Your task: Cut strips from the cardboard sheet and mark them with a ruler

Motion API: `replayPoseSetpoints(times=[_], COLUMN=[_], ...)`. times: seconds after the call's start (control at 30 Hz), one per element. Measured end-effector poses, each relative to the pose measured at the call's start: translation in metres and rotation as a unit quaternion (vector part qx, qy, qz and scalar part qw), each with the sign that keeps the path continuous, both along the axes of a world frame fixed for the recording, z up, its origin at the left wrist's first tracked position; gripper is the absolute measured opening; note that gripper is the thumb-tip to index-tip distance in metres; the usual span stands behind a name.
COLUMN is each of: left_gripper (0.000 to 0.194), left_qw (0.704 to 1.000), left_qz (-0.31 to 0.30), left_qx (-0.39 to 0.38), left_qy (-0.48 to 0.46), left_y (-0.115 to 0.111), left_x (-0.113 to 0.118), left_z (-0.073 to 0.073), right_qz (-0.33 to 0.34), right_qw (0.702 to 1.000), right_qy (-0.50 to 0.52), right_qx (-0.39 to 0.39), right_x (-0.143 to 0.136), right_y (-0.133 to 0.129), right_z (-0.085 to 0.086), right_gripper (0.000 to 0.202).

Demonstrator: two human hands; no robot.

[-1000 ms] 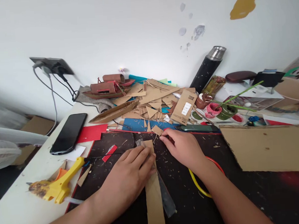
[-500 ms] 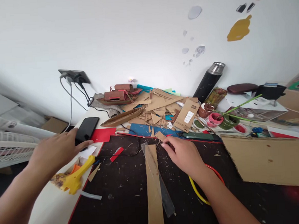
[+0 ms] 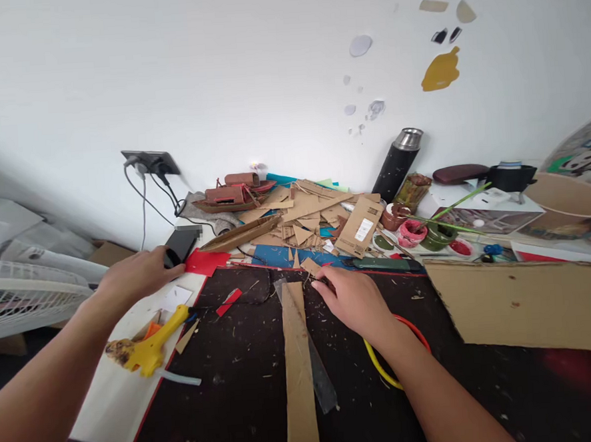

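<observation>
My left hand (image 3: 141, 274) is closed around the near end of a black smartphone (image 3: 181, 244) at the table's left back edge, beside a red sheet of paper (image 3: 205, 260). On the dark mat (image 3: 226, 398), my right hand (image 3: 353, 297) rests with curled fingers by a small cardboard scrap (image 3: 310, 267); whatever is between its fingertips is hidden. To its left lies a long cardboard strip (image 3: 298, 367), and a clear plastic ruler (image 3: 322, 379) crosses it at an angle.
A yellow glue gun (image 3: 157, 343) lies at the left. Behind the mat are a cardboard pile (image 3: 319, 203), model boats (image 3: 231, 197), open paint pots (image 3: 411, 232) and a black thermos (image 3: 397, 165). A cardboard sheet (image 3: 521, 307) lies right; a fan (image 3: 29, 290) stands left.
My left fingers and thumb have closed on the smartphone, which is now slightly farther back and tilted. My right hand stays beside the scrap. The whole view has shifted a little.
</observation>
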State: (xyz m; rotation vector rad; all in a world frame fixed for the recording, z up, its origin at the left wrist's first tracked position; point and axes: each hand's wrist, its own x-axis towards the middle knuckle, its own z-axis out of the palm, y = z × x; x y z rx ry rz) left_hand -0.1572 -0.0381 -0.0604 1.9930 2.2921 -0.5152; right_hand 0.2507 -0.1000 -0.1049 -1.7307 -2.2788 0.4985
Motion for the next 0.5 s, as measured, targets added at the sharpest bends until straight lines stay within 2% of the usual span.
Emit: replayPoseSetpoints(times=[0.1,0.2,0.4,0.5], left_gripper=[0.078,0.079,0.086,0.084], left_qw=[1.000,1.000,0.999,0.995], left_qz=[-0.008,-0.025,-0.032,-0.046], left_qx=[-0.004,-0.005,0.008,0.093], left_qy=[-0.009,-0.018,-0.008,0.008], left_y=[0.013,0.016,0.003,-0.009], left_x=[0.010,0.018,0.021,0.026], left_z=[0.005,0.008,0.017,0.028], right_qz=[-0.001,0.000,0.004,0.010], right_qw=[1.000,1.000,1.000,1.000], right_qy=[-0.003,-0.006,-0.012,-0.008], right_qx=[-0.001,0.001,0.004,0.009], right_x=[0.000,0.001,0.001,0.001], right_y=[0.000,0.000,-0.001,-0.001], right_z=[0.002,0.003,0.003,0.002], right_gripper=[0.018,0.019,0.020,0.021])
